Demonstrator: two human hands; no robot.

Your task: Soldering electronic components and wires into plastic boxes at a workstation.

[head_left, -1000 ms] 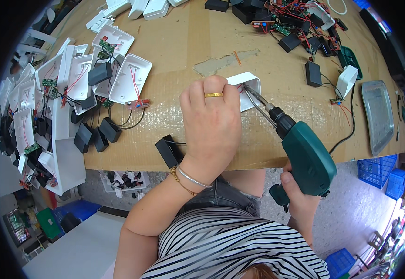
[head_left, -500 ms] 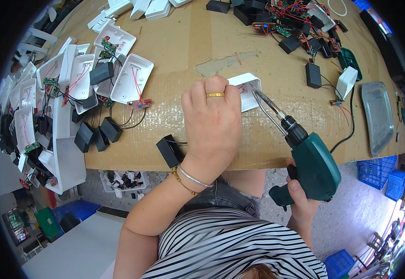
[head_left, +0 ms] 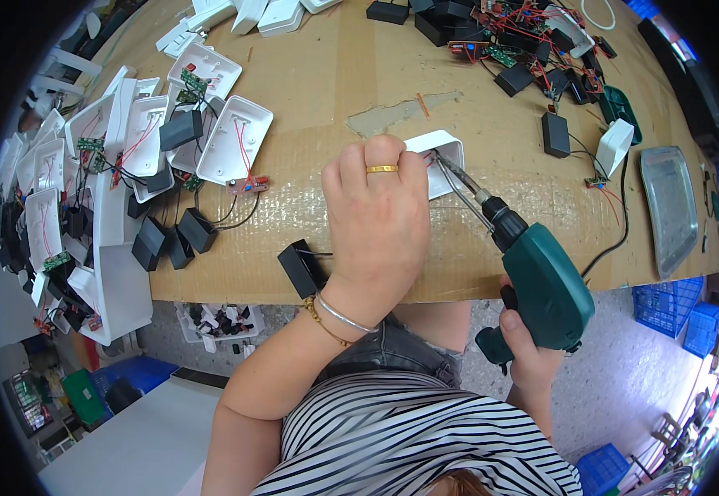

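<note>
My right hand (head_left: 527, 347) is wrapped round the grip of a green soldering gun (head_left: 546, 285) with a black collar. Its metal tip and the thin tube beside it reach into a white plastic case (head_left: 447, 147). Over the left part of that case lies my left hand (head_left: 380, 211), fingers bent round it; the fingertips are hidden beneath. Red wire shows inside the case next to the tip. A black box (head_left: 301, 269) on a cable rests by my left wrist near the table edge.
At the left, white cases (head_left: 235, 140) with red wires and green boards are heaped. A pile of black boxes and circuit boards (head_left: 504, 56) fills the far right. To the right lies a metal tray (head_left: 671, 211). The gun's black cord (head_left: 616, 248) runs along the table (head_left: 310, 74).
My right hand and the soldering gun have shifted left, bringing the tip deeper into the white case, near the red wires. My left hand has stayed in place.
</note>
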